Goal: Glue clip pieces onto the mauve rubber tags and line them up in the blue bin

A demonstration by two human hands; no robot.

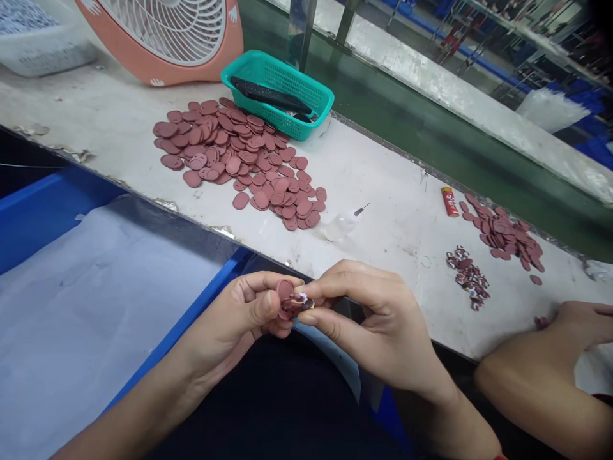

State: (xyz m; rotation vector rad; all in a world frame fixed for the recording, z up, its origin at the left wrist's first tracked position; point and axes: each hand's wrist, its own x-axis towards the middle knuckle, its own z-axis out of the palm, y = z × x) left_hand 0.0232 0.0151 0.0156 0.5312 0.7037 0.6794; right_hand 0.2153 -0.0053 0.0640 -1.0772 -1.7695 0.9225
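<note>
My left hand (244, 313) and my right hand (368, 319) meet just in front of the bench edge. Both pinch a small dusty-red oval disc (286, 291) with a tiny patterned piece (299, 303) pressed against it. The left thumb and fingers hold the disc from the left. The right thumb and forefinger grip the patterned piece from the right. A big heap of the same red oval discs (239, 160) lies on the white bench top (383, 191) beyond my hands.
A teal basket (278, 92) holding a dark tool stands behind the heap, beside an orange fan (167, 38). A small clear glue bottle (342, 223), a red lighter (449, 201), a smaller disc pile (505, 236) and patterned bits (468, 276) lie right. Another person's arm (550, 377) rests at the right. A blue bin (71, 306) lined in white sits left.
</note>
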